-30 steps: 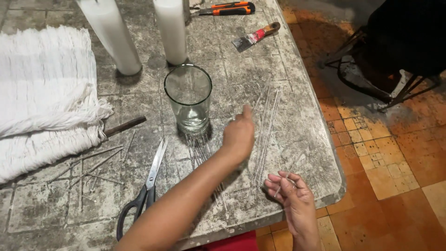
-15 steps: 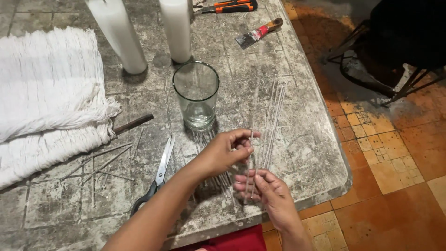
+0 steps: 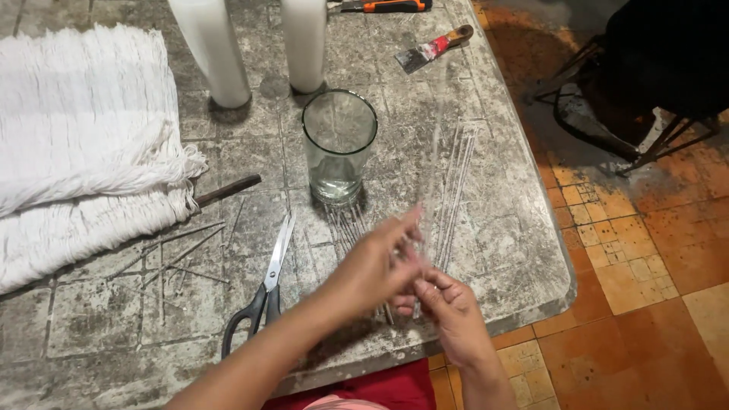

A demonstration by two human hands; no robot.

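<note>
White cloth [image 3: 76, 152], one bundle with a fringed edge, lies folded at the left of the stone table [image 3: 99, 342]. Just right of it a single dark-handled tool [image 3: 226, 190] points out from under the fringe, and several thin sticks [image 3: 178, 254] lie scattered below it; their number is too fine to count. Two white candles [image 3: 209, 49] stand upright at the back. One pair of black-handled scissors [image 3: 262, 292] lies shut near the front edge. One clear glass [image 3: 339, 144] stands upright in the middle, just in front of the second candle. Both hands meet at the front edge: the left hand [image 3: 380, 266], blurred, has its fingers pinched around a thin clear rod [image 3: 429, 197] that rises tilted toward the back, and the right hand [image 3: 448, 311] pinches the rod's lower end from below. More rods [image 3: 456, 190] lie side by side on the table just beside the held one, too faint to count. One scraper [image 3: 433, 49] and one orange-handled tool [image 3: 387, 6] lie at the far right of the back.
</note>
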